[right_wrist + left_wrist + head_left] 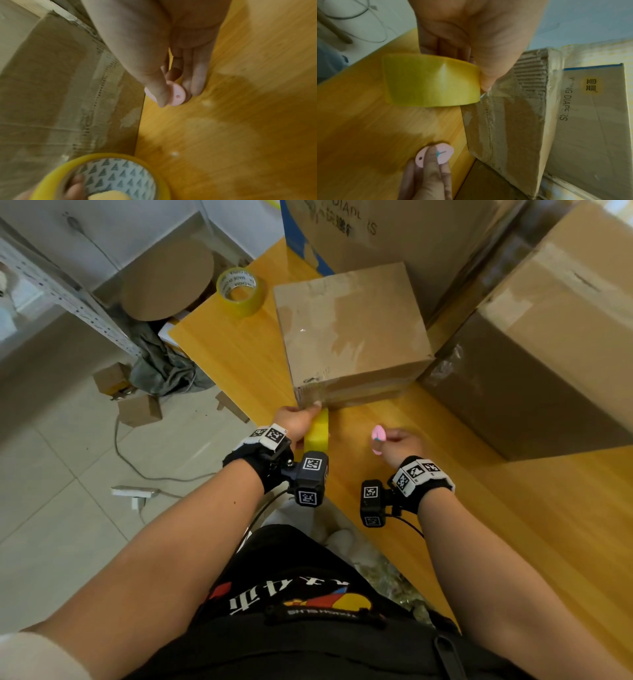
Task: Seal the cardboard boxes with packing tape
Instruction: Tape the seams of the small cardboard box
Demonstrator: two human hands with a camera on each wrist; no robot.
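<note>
A small worn cardboard box (352,337) stands on the yellow wooden table (239,361). My left hand (301,419) grips a yellow roll of packing tape (317,433) at the box's near lower left corner. The fingers go through the roll's core, and the thumb (486,83) presses on the box's near face (513,115). The roll (429,82) stands on edge against the box. My right hand (394,441) pinches a small pink cutter (378,438) just above the table, right of the roll and apart from the box. The cutter (176,94) sits between thumb and fingers.
A second tape roll (241,290) lies at the table's far left. Large cardboard boxes (548,337) crowd the right side, and a diaper carton (376,231) stands behind. The table's left edge drops to a tiled floor with cardboard scraps and a cable (137,463).
</note>
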